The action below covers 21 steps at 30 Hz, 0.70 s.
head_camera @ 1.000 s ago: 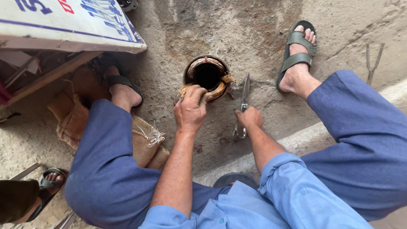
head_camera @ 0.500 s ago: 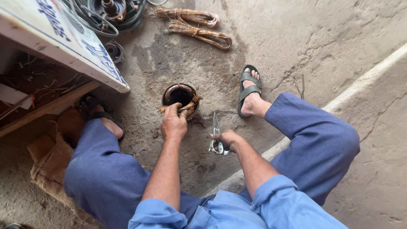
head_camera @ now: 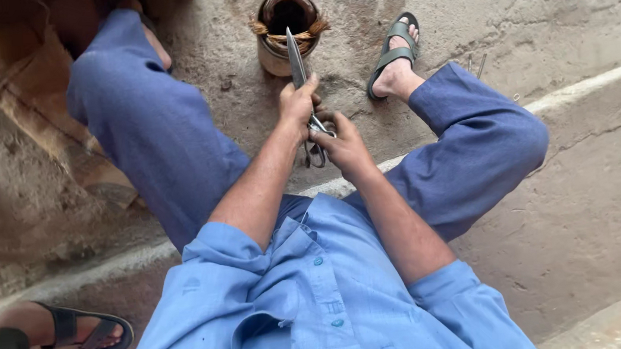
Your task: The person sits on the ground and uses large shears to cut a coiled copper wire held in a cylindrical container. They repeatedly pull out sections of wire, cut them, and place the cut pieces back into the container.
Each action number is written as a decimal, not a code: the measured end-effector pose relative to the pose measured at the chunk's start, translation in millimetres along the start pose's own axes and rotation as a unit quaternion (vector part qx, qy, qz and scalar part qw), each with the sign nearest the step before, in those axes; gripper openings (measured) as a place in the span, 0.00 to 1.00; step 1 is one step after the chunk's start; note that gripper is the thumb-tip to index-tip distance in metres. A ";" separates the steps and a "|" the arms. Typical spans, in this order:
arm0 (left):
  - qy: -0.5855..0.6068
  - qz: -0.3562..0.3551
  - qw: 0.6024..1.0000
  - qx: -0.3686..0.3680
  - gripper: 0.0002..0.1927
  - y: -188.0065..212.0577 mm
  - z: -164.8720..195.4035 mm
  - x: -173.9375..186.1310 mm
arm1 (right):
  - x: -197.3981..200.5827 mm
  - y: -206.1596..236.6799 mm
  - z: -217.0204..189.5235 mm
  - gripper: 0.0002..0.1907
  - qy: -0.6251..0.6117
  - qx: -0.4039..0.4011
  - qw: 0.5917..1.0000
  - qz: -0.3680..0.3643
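Now both hands on long steel scissors [head_camera: 301, 85]: left hand [head_camera: 298, 107] fingers wrapped round shank, right hand [head_camera: 343, 143] fingers pinching handles. Blades over rusty round motor coil [head_camera: 286, 28] on floor; copper strands seemingly uncut.

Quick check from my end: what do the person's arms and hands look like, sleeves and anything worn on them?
Both forearms are bare; blue shirt sleeves are rolled up near the elbows. The left hand and right hand are bare, with no gloves. No watch or bracelet shows on either wrist.

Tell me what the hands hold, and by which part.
Both hold the scissors: the left hand grips just above the pivot, the right hand at the handle loops.
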<state>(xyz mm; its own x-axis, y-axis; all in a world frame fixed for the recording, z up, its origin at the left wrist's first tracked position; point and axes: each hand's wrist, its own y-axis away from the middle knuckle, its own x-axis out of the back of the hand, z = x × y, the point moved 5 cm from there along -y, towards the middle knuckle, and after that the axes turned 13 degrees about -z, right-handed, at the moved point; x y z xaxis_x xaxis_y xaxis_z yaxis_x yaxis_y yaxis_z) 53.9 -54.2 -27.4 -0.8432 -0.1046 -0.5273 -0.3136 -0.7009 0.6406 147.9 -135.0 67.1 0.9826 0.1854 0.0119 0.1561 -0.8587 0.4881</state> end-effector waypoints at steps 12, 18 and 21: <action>0.012 -0.069 0.992 0.104 0.19 19.3 -6.7 -8.2 | -18.3 40.7 9.4 0.16 -0.233 -0.178 0.953 -0.072; -0.060 -0.059 0.992 0.090 0.20 15.8 0.0 -9.3 | -19.1 19.4 27.4 0.25 -0.194 -0.148 0.968 -0.058; -0.102 -0.062 0.990 0.074 0.23 14.3 7.3 -12.3 | -20.4 16.7 28.4 0.34 -0.224 -0.152 0.957 -0.100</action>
<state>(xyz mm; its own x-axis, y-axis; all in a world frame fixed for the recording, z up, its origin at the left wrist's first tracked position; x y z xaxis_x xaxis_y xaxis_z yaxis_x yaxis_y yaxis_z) 56.6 -57.8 -7.7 -0.8601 0.1309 -0.4930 -0.4682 -0.5861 0.6612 133.3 -166.7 50.2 0.8911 0.0491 -0.4511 0.3759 -0.6366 0.6734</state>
